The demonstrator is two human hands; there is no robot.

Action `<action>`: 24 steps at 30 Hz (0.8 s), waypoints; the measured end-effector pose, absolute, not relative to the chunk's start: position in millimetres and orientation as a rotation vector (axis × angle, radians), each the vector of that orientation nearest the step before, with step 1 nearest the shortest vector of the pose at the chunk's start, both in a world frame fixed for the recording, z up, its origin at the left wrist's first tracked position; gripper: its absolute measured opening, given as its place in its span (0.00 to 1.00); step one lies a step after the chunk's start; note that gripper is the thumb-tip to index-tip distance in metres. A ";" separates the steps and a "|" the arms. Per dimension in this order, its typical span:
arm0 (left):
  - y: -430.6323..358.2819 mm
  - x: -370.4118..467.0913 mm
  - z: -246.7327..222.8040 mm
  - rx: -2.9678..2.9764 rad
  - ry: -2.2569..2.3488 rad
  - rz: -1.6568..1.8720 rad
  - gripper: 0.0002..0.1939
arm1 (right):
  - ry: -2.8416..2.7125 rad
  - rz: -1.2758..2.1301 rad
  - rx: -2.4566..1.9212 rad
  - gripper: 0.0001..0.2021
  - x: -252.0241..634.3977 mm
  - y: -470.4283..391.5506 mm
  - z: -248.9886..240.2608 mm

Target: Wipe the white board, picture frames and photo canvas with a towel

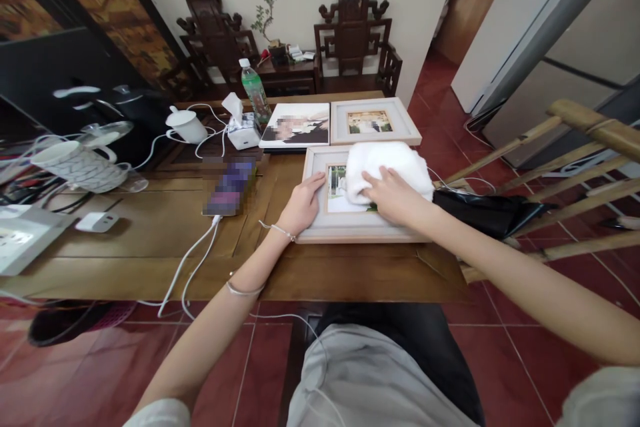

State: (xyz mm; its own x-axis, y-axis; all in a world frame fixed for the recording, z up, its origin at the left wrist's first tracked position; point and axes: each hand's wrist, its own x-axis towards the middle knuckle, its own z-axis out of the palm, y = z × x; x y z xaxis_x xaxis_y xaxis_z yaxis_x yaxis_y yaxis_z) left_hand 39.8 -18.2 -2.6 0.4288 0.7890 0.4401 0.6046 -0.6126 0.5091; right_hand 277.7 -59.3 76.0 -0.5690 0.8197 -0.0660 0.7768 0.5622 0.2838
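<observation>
A light-framed picture frame (360,233) lies flat near the table's front edge, a photo showing in its middle. My left hand (303,203) holds its left side, fingers over the rim. On the frame's upper right lies a folded, fluffy white cloth (400,163), covering part of the photo. My right hand (393,195) grips this cloth and presses it against the frame. Behind, side by side, are a second framed photo (370,123) and a photo panel (296,125) without a pale border.
Left on the wooden table (270,273) are a phone (230,188) with a white cable, a tissue box (243,131), a green-labelled bottle (254,87), a lidded cup (186,125), a patterned mug (83,165) and a power strip (25,240). A bamboo chair (590,123) stands right, beside a black bag (485,213).
</observation>
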 end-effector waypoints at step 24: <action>-19.0 39.2 -0.9 2.410 1.203 0.973 0.30 | 2.700 0.239 1.428 0.30 267.8 1.5 66.0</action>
